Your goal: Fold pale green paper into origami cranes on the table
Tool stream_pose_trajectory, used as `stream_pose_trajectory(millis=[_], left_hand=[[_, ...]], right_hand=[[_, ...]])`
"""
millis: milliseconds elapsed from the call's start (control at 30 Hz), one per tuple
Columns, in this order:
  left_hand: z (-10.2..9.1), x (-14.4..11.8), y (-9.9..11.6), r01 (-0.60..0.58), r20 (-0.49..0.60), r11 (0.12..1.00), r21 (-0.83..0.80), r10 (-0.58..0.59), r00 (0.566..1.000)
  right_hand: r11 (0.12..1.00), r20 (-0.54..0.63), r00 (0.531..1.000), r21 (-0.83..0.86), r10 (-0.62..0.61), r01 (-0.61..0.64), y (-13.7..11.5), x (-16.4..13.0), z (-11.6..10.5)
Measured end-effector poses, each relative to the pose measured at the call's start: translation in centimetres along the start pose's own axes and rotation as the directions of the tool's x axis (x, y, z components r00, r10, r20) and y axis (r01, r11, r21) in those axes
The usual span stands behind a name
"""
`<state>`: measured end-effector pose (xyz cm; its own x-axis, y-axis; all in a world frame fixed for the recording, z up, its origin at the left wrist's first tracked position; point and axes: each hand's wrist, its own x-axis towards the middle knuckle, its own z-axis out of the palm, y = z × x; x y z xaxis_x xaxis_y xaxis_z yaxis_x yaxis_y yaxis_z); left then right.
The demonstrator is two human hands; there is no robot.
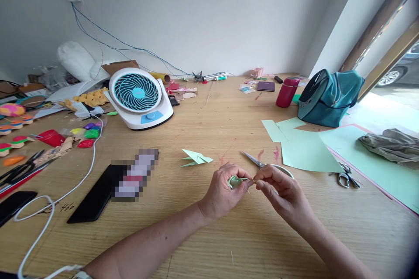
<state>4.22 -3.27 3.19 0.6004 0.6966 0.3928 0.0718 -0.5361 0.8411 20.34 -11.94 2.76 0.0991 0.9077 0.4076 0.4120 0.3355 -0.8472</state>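
My left hand (225, 189) is curled around a small folded piece of light green paper (236, 180), held just above the wooden table (209, 235). My right hand (281, 192) meets it fingertip to fingertip and pinches the right end of the same piece. A finished green folded paper figure (196, 157) lies on the table a little beyond my left hand. A pair of scissors (262, 165) lies right behind my right hand, blades pointing left.
Green paper sheets (306, 150) and a second pair of scissors (347, 177) lie to the right. A white-and-blue desk fan (139, 97), teal bag (329, 96), red bottle (287, 91), black phone (98, 192), white cable (49, 213) and colourful craft bits (39, 139) surround the work spot.
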Motion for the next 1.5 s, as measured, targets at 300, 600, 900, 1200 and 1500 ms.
stream_pose_trajectory(millis=[300, 600, 900, 1200, 1500], left_hand=[[-0.1, 0.3, 0.0, 0.053, 0.048, 0.995, -0.087, -0.049, 0.998], [-0.3, 0.4, -0.2, -0.004, 0.014, 0.995, -0.103, 0.005, 1.000], [-0.1, 0.2, 0.0, 0.063, -0.004, 0.993, -0.098, -0.064, 0.998], [-0.2, 0.4, -0.4, -0.020, 0.018, 0.993, -0.118, 0.022, 1.000], [-0.4, 0.5, -0.5, 0.109, 0.022, 0.947, -0.301, -0.108, 0.994]], right_hand=[[0.999, -0.060, 0.998, -0.043, 0.019, -0.021, 0.3, -0.1, -0.1], [0.997, -0.047, 0.996, 0.030, 0.076, -0.075, 0.8, -0.1, 0.3], [0.999, -0.111, 0.993, -0.024, 0.039, -0.042, 0.8, -0.1, 0.4], [0.990, -0.068, 0.998, -0.140, -0.006, -0.004, -0.2, 0.0, 0.1], [0.984, -0.147, 0.976, 0.106, 0.160, -0.146, 0.9, 0.1, -0.7]])
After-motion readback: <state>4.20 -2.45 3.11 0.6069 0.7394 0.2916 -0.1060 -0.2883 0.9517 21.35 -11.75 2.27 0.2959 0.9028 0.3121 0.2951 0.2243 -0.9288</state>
